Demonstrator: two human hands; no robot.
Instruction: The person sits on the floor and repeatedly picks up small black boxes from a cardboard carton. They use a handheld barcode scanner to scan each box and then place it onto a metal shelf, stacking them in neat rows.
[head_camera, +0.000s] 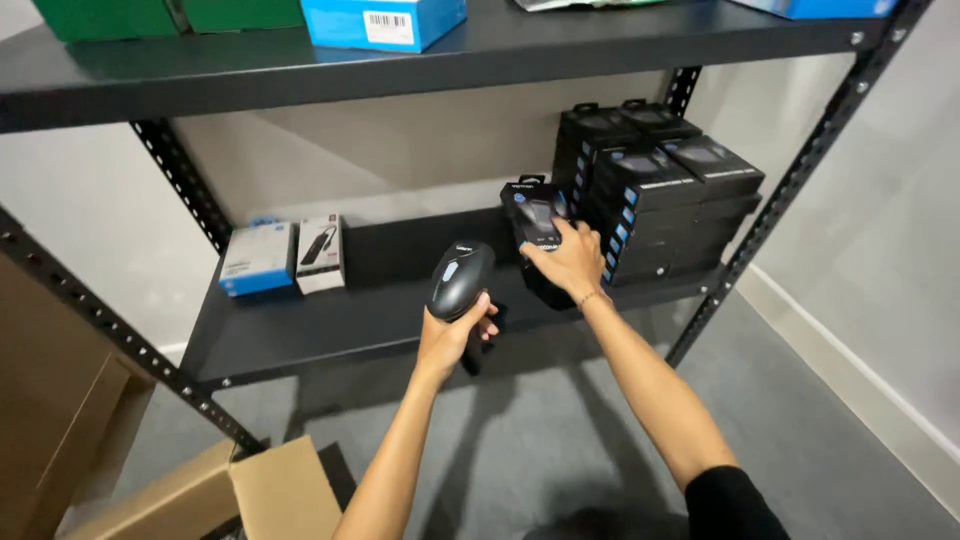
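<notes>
My left hand (452, 330) grips a dark handheld barcode scanner (460, 279), its head pointing toward the shelf. My right hand (568, 262) holds a small black box (534, 212) with a blue picture on its face, tilted upright at the shelf's front. This box is just left of a tall stack of several identical black boxes (655, 190) on the lower shelf (330, 320).
A blue box (257, 259) and a white box (321, 253) sit at the shelf's left. The upper shelf (400, 62) carries green and blue boxes. Open cardboard cartons (215, 495) lie on the grey floor at the lower left. A white wall runs along the right.
</notes>
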